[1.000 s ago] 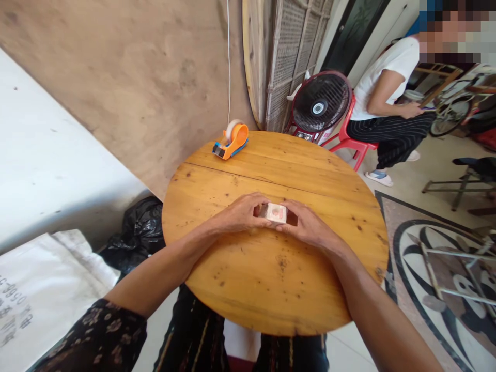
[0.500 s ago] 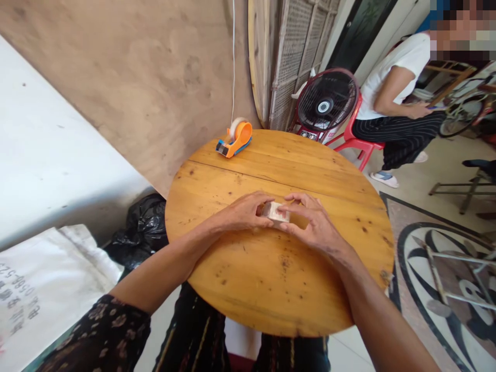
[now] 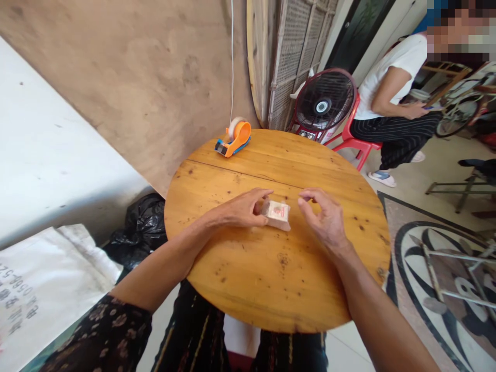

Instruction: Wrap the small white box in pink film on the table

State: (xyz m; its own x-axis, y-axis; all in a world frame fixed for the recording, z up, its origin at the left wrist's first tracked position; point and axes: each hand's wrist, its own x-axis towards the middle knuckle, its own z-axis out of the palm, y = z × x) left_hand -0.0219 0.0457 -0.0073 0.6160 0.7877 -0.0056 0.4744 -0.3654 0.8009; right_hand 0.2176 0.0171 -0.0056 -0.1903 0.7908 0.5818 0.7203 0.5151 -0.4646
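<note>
Box: small white box (image 3: 277, 214) with a red mark on its top face, lying on the bench (image 3: 271, 279) near the middle, a little toward the far side.
Left hand: left hand (image 3: 242, 209) rests on the bench at the box's left end; thumb and fingertips touch that end.
Left grip: narrow, fingers curled in against the box; it holds the box from one side only, and the box sits on the wood, not lifted.
Right hand: right hand (image 3: 325, 219) lies just beside the box on its right, apart from it, with a clear strip of wood between fingertips and box.
Right grip: half open, fingers loosely curled, thumb and forefinger spread, holding nothing.
Bench: round, yellow varnished wood, with a seam running across the far half and dark spots in the grain.
Tape dispenser: orange tape dispenser (image 3: 233, 139) with a roll of tape, at the far left edge of the bench, well apart from both hands.
Fan: dark round fan (image 3: 324, 106) standing on the floor beyond the bench.
Other person: a person in a white top (image 3: 387, 77) seated on a red chair (image 3: 354, 142) behind the fan, hands in their lap, well away from the bench.
Floor left: black bag (image 3: 141, 227) and white sack (image 3: 42, 284) beside the bench.
</note>
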